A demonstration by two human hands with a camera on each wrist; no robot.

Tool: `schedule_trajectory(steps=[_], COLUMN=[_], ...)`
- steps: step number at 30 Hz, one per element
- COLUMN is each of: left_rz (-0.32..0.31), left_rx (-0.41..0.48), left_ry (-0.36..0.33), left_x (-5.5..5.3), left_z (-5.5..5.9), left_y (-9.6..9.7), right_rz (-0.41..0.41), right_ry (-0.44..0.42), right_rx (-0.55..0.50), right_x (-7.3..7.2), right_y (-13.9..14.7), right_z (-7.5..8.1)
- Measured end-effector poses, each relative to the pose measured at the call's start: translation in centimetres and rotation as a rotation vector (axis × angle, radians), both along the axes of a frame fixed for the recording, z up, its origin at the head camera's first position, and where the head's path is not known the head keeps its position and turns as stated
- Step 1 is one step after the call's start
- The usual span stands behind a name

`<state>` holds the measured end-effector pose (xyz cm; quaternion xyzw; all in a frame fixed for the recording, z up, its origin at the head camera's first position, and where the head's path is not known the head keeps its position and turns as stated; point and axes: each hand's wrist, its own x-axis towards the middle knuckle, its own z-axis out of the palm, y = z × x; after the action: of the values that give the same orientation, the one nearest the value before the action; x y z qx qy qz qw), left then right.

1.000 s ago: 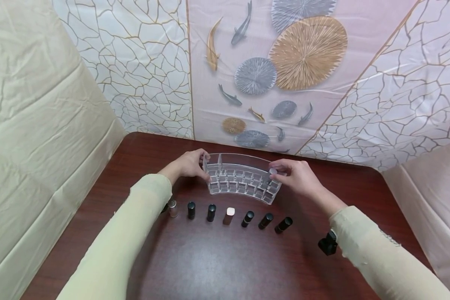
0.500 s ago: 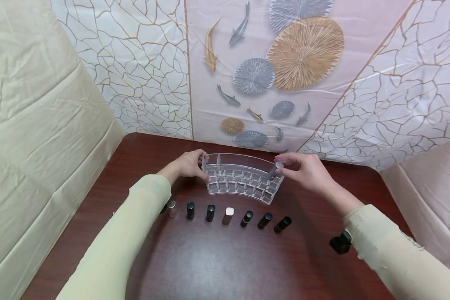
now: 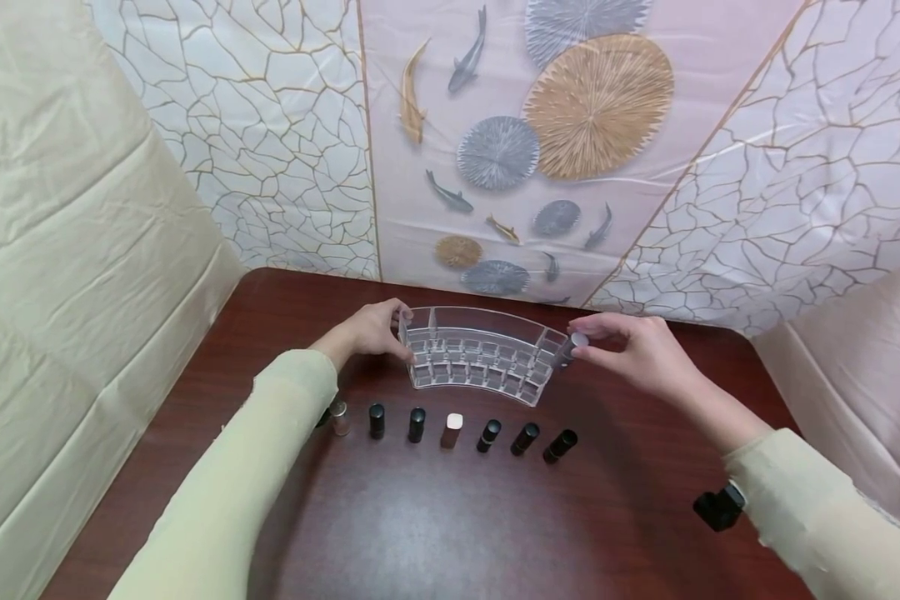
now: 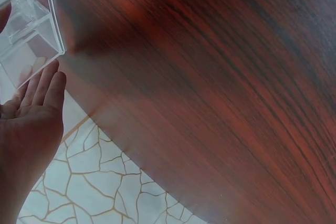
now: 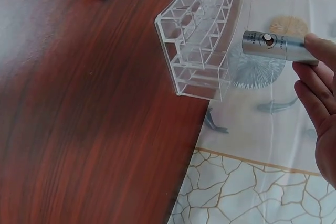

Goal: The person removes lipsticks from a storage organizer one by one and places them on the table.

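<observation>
A curved clear acrylic lipstick organizer with rows of small compartments stands toward the back of the table. My left hand holds its left end, thumb at the front and fingers around the back; in the left wrist view those fingers lie along the clear wall. Between thumb and fingertips, my right hand pinches a silver lip balm tube with a small printed logo. That tube is tilted just off the organizer's right end, and the right wrist view shows it apart from the clear wall.
A row of lipsticks stands in front of the organizer: a frosted one at the left, a pink-capped one mid-row, and several black ones, the rightmost black lipstick included. Patterned cloth hangs behind the dark wooden table.
My right hand has moved right with the silver lip balm tube, from over the organizer's right end to just beside it. My left hand keeps its hold, and the view has shifted slightly.
</observation>
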<state>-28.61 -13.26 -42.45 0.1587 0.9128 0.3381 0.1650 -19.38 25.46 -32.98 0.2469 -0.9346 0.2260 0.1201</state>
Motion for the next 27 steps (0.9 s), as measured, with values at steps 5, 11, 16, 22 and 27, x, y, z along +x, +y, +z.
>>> schedule_trajectory(steps=[5, 11, 16, 22, 27], left_rz=[0.004, 0.013, 0.012, 0.013, 0.016], left_rx=[0.004, 0.004, 0.009, 0.005, 0.005], left_ry=[-0.002, -0.011, -0.016, -0.018, -0.022], left_x=[0.0, 0.0, 0.0, 0.0, 0.0], left_z=[-0.1, -0.1, -0.1, -0.1, -0.1], left_y=[0.0, 0.0, 0.1, 0.1, 0.1], right_rz=[-0.013, 0.001, 0.004, 0.001, 0.003], right_ry=[-0.01, -0.021, -0.029, -0.062, -0.066], right_rx=[-0.003, -0.013, -0.024, -0.047, -0.066], right_x=[1.1, 2.3, 3.3, 4.2, 4.8], right_y=[0.8, 1.7, 2.3, 2.9, 3.2], right_z=[0.1, -0.1, -0.5, -1.4, -2.1])
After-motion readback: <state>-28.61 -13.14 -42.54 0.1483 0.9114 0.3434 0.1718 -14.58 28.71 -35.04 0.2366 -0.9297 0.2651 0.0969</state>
